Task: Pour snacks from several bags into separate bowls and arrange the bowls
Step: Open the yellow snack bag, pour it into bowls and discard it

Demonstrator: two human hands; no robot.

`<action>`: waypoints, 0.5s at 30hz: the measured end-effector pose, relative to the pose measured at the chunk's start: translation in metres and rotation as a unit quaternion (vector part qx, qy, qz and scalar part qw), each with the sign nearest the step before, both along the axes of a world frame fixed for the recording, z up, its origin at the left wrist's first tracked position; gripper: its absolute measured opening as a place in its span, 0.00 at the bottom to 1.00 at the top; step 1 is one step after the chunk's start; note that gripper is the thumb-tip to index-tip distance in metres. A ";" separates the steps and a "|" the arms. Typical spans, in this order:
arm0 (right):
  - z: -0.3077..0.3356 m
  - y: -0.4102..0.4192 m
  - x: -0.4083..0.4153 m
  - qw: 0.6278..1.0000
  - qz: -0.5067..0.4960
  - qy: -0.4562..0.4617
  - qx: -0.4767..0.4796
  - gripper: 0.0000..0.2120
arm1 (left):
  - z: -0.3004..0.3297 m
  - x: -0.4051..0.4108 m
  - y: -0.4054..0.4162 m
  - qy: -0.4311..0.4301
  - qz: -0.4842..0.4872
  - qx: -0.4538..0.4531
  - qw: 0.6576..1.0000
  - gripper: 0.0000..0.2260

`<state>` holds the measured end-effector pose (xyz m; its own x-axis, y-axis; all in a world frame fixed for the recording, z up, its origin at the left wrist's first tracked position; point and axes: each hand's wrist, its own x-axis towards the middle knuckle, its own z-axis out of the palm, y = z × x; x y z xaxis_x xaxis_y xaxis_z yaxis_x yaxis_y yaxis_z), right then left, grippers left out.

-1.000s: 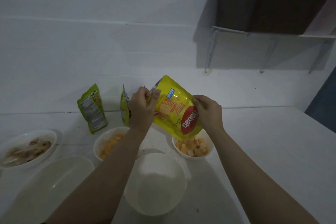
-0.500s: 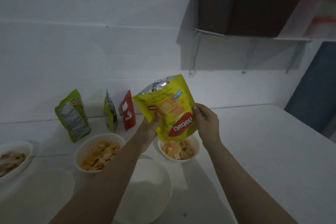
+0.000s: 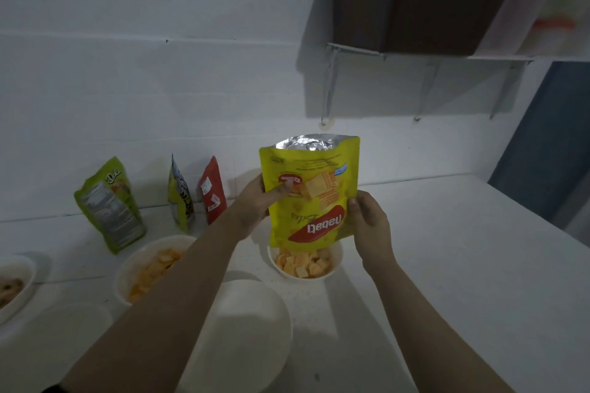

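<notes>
Nearest the camera, an empty white bowl (image 3: pixel 242 335) sits on the white desk (image 3: pixel 463 265) between the two forearms, with the rim of another pale dish (image 3: pixel 51 329) dimly visible to its left. Just beyond, a bowl of orange snack pieces (image 3: pixel 150 268) lies partly under the left forearm, and at the far left edge a bowl with brownish snacks (image 3: pixel 12 287) is cut off by the frame. Further on, a small white bowl of square cheese crackers (image 3: pixel 303 262) stands directly under the yellow bag (image 3: pixel 311 195), which is held upside down, its printed name inverted, its silver-lined end up and its lower edge just above the crackers. The left hand (image 3: pixel 258 204) has a closed grip on the bag's left side, thumb pressed across the front. The right hand (image 3: pixel 370 223) holds the right edge, fingers curled behind it and thumb at the front. Behind the bowls, near the wall, three more bags stand upright on the desk: a green bag (image 3: pixel 110 204) at the left, then a yellow-and-blue bag (image 3: pixel 180 195), and a red bag (image 3: pixel 211 191) just beside it. On the white wall above, a shelf on metal brackets (image 3: pixel 415 57) carries a dark brown box (image 3: pixel 415 0).
</notes>
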<state>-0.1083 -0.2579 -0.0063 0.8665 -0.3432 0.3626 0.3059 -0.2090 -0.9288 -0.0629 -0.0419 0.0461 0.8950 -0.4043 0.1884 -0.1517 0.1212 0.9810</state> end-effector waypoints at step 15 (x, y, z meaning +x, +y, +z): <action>0.057 0.019 -0.009 0.985 0.080 -0.055 0.143 0.10 | 0.015 -0.002 0.010 -0.007 -0.029 0.008 1.000 0.20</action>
